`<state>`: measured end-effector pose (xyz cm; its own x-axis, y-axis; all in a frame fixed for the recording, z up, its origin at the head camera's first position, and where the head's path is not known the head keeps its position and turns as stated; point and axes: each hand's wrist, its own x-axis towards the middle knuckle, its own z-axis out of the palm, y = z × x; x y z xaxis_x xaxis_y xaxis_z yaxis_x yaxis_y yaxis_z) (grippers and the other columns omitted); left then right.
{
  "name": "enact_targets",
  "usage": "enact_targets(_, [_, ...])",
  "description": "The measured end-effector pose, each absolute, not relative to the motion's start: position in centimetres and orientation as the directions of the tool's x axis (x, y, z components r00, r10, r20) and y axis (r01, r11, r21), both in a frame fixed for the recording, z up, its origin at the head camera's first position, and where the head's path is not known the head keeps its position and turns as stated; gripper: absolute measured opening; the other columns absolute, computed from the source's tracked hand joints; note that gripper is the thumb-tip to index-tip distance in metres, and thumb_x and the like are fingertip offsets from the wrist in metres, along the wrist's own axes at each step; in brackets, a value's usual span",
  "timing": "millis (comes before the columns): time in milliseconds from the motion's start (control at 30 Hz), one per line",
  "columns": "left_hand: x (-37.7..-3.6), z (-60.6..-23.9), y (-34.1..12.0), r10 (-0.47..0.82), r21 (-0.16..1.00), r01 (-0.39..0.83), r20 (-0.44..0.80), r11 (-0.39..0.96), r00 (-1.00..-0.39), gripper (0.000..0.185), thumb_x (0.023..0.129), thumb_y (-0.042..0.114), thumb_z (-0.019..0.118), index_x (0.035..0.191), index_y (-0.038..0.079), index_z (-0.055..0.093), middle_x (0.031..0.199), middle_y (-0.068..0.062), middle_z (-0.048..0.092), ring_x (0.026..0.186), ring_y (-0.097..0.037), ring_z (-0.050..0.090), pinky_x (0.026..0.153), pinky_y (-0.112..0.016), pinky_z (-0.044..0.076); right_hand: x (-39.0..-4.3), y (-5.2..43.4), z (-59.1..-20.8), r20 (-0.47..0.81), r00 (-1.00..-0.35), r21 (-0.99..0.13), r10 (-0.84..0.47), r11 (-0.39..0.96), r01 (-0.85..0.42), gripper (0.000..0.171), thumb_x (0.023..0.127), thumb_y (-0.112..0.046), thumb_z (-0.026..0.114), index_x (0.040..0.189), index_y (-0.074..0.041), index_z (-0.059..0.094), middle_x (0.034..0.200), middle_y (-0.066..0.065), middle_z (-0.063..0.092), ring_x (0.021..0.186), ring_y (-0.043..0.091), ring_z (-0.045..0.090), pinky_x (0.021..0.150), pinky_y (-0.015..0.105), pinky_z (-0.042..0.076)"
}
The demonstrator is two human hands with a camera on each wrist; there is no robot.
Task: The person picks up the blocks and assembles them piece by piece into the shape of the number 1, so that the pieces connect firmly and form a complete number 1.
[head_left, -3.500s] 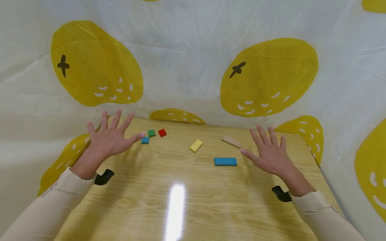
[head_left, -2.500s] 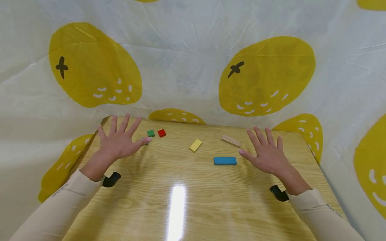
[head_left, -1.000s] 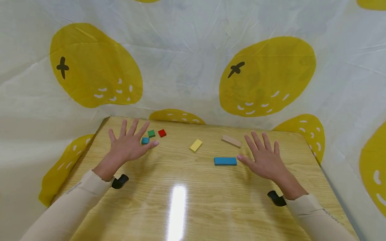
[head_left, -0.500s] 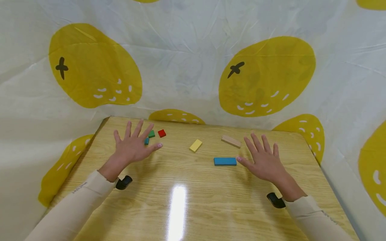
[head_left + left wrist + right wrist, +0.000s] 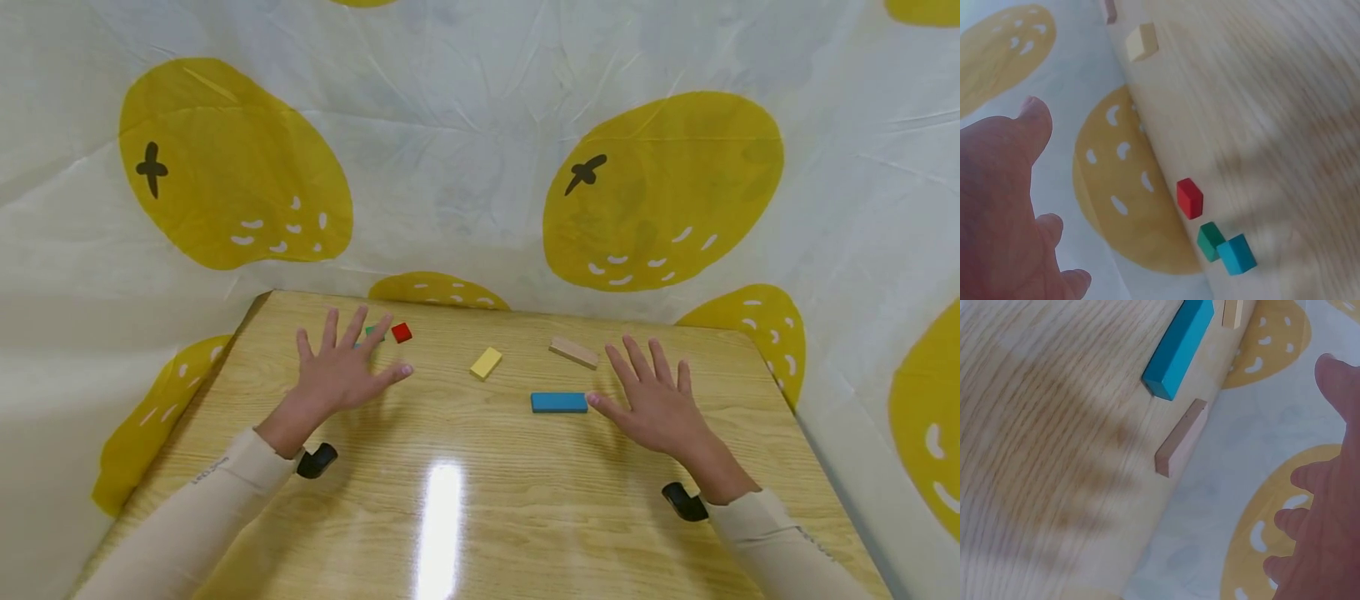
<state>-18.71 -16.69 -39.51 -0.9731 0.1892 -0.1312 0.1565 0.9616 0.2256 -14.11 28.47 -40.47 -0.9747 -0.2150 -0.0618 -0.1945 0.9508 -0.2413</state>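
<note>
Shifted rightward: left hand [image 5: 341,379], fingers spread, over small blue wooden cube [image 5: 1236,254] beside green cube [image 5: 1210,240] | right hand [image 5: 652,404] splayed, holding nothing, thumb near long blue wooden block [image 5: 558,402] | reach stage; next likely lowering and pinching.

Glossy wood-grain table [image 5: 465,500], matt painted wooden blocks [image 5: 558,402], creased thin cloth backdrop [image 5: 465,167]

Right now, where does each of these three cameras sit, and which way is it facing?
Head: on the person's head, looking forward and down at the table; shows both sleeves, the left hand and the right hand, fingers spread.
Left wrist: on the left wrist, looking past the hand at the red block.
Right wrist: on the right wrist, looking past the hand at the long blue block.
Shared: head and left wrist both show the red block.
</note>
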Motion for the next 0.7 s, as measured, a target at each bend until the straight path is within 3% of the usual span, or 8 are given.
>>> enact_targets(700, [-18.4,-40.8,-15.3,0.2,0.225,0.166,-0.136,0.96,-0.97,0.094,0.093,0.085,0.04,0.168,0.038,0.007,0.178,-0.007,-0.004,0.16,-0.048,-0.014,0.116,-0.082,-0.011,-14.0,28.9,-41.4,-0.071,-0.975,-0.246,-0.212,0.951,-0.189,0.091,0.101,-0.066,0.051,0.168,-0.014,0.017,0.175,0.02,0.006,0.159,0.053,-0.004,0.115,0.083,-0.003])
